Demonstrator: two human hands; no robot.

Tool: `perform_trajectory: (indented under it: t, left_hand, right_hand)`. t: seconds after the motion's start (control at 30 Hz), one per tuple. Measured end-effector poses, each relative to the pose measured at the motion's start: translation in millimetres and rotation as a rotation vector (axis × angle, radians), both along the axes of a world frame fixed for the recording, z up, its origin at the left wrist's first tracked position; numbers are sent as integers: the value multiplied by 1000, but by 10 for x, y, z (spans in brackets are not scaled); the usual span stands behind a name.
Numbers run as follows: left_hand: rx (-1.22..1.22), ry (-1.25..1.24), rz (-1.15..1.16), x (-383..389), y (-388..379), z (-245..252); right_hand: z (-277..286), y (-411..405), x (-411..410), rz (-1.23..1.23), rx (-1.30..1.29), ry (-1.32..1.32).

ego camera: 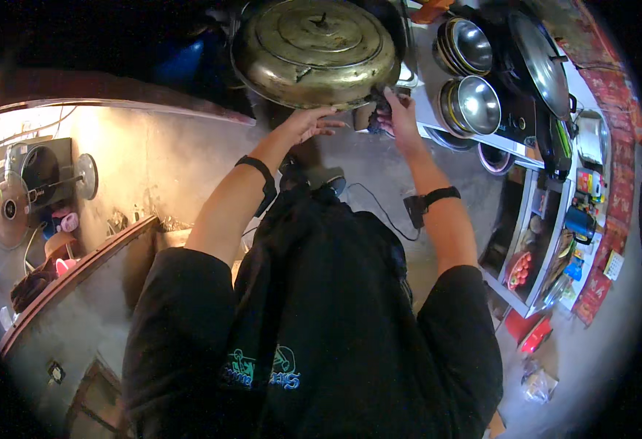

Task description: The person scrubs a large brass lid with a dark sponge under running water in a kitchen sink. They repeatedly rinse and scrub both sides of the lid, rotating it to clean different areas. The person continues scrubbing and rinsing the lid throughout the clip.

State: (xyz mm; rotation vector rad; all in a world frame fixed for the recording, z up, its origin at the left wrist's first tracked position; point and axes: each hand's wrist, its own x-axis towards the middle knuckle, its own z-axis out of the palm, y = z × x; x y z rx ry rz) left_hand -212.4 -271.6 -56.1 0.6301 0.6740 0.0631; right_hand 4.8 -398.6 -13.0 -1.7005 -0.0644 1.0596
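A large domed metal lid (312, 60), dull and stained, with a small dark knob on top, fills the upper middle of the view. My left hand (311, 125) is at its near rim, thumb against the edge and fingers spread below; whether it bears any of the lid's weight cannot be told. At the right end of that rim, my right hand (400, 112) grips a dark, crumpled cloth or scouring pad (378, 112) between thumb and fingers. The pad touches or almost touches the lid's edge. Whatever lies under the lid is hidden.
Stacked metal bowls (471, 104) stand on the white counter (428, 101) at right, near a lidded wok (540, 63). Below are shelves with a bowl of red produce (517, 270). A cable (384, 206) crosses the floor. A low wall (107, 263) and a fan (11, 208) are at left.
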Motion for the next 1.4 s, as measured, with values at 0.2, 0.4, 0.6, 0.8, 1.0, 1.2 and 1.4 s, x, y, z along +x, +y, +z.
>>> perform_trajectory:
  t: [0.2, 0.4, 0.6, 0.8, 1.0, 1.2, 1.4]
  left_hand:
    - [-32, -38, 38, 6, -17, -82]
    - [-33, -16, 50, 18, -19, -170]
    - [-109, -55, 2, 27, 21, -153]
    - [-110, -95, 67, 40, -54, -322]
    - [-141, -63, 37, 38, -35, -600]
    - [-153, -141, 52, 4, -71, -640]
    - [-161, -202, 59, -19, -88, -644]
  right_hand:
    - [-48, 191, 110, 108, -191, 153]
    - [-52, 36, 38, 262, -226, 237]
    - [-57, 151, -255, 405, -267, 75]
    - [-157, 304, -531, 238, -133, 70]
    - [-310, 361, -570, 92, -84, -149]
    - [-415, 339, -340, 188, -153, -312]
    - [-358, 348, -148, 267, -113, -413]
